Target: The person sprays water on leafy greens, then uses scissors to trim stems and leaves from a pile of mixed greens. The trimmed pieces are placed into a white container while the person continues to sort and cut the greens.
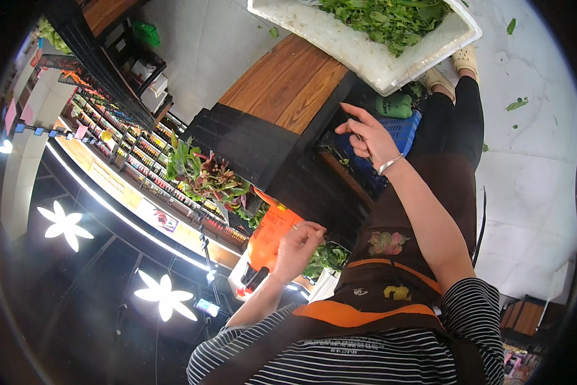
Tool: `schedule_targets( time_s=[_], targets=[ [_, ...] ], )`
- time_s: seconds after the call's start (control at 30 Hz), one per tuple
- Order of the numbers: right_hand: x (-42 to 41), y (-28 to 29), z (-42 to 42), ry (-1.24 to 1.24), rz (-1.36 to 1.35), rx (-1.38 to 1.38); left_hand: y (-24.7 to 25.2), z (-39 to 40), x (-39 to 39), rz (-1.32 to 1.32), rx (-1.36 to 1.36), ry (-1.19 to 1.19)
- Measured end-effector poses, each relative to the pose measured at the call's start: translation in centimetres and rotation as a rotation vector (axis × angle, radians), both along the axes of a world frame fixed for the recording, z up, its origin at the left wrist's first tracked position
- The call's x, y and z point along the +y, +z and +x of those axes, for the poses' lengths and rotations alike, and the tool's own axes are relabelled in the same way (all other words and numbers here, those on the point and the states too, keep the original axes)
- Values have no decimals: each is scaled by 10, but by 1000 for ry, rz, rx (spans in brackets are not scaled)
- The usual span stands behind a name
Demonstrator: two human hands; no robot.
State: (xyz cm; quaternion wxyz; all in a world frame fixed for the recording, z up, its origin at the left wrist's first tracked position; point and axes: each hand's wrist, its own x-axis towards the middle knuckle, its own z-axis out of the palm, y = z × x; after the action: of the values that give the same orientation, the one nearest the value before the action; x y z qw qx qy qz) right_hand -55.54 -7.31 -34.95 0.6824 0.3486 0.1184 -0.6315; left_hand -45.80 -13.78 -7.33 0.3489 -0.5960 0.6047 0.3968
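My right hand [368,134], with a silver bracelet at the wrist, is raised beside the dark side of a wood-topped display stand [288,82]. Its index finger points out and the other fingers curl. A thin dark line shows by the fingers, too fine to identify. Lower down, my left hand [295,248] has its fingers curled and thumb and fingertips close together. Whether anything is pinched there is not visible. Behind it hangs an orange sheet [269,231] bearing writing. A white foam box [365,53] of leafy greens [389,24] stands beyond the right hand.
Under the stand are a blue plastic crate [399,130] and a green bundle [394,106]. Red and green leafy vegetables [206,173] lie along the stand's side. Loose leaves [517,103] are scattered on the pale floor [524,159]. Bottle-filled shelves [139,154] line the background.
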Motion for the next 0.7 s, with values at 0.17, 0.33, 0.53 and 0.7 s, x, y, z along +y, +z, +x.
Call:
schedule_targets(
  time_s=[0.17, 0.33, 0.53, 0.7],
  targets=[
    [1, -10, -1, 135, -90, -23, -11, -1, 22, 144, -73, 21],
    [-19, 5, -2, 211, -125, 141, -11, 8, 24, 153, -5, -33],
    [-80, 74, 9, 331, -346, 563, 5, 34, 27, 182, 58, 24],
    [-137, 132, 37, 361, -450, 776, 27, 54, 32, 151, 146, 112]
  ],
)
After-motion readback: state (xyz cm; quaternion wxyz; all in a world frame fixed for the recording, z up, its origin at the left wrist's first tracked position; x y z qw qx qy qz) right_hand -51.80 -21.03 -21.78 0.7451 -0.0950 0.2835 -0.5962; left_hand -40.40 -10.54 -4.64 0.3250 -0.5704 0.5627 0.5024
